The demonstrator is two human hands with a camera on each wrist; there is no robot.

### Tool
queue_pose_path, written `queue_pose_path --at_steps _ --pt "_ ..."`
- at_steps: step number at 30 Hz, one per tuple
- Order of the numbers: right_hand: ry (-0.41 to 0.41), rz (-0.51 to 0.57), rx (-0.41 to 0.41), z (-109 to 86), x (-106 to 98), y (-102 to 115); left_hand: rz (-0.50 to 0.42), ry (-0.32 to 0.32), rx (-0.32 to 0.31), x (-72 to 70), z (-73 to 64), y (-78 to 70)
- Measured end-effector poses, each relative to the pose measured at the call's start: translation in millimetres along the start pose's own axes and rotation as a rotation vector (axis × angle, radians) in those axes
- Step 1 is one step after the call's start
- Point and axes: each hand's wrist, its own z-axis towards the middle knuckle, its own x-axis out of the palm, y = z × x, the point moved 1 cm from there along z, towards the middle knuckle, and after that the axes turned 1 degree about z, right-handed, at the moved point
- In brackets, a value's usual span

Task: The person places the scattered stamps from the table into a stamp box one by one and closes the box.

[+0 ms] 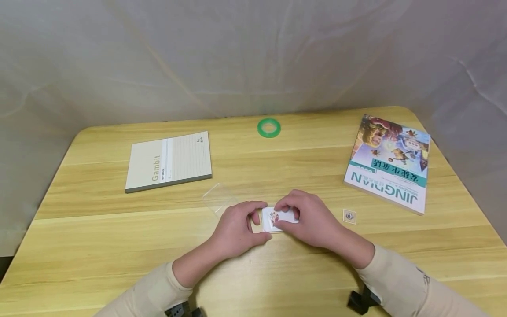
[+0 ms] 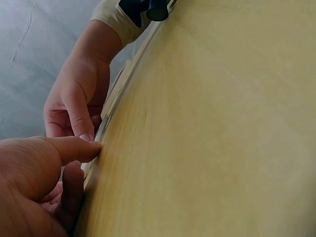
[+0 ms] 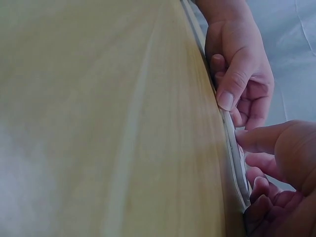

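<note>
A flat white rectangular card [image 1: 267, 223] with a reddish printed picture lies on the table between my hands. A beige strip [image 1: 257, 225] shows beside its left end; whether it is a part of the same thing I cannot tell. My left hand [image 1: 239, 229] holds the left end between its thumb at the near edge and its fingers at the far edge. With bent fingers and thumb, my right hand [image 1: 313, 218] pinches the white card from above, covering its right part. In the right wrist view, the layered edge [image 3: 236, 155] shows beneath the fingertips.
A clear plastic piece [image 1: 215, 198] lies beyond my left hand. A small square picture card [image 1: 350, 216] is right of my right hand. Farther back are a Gambit notebook [image 1: 170, 160], a green tape roll [image 1: 259, 128] and a colourful book [image 1: 390, 163]. A grey curtain hangs behind.
</note>
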Motion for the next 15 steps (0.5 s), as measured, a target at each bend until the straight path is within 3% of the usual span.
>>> queue_pose_path --at_steps 15 --pt "-0.024 0.017 -0.005 -0.8 0.2 -0.5 0.015 -0.003 0.007 0.4 0.2 0.5"
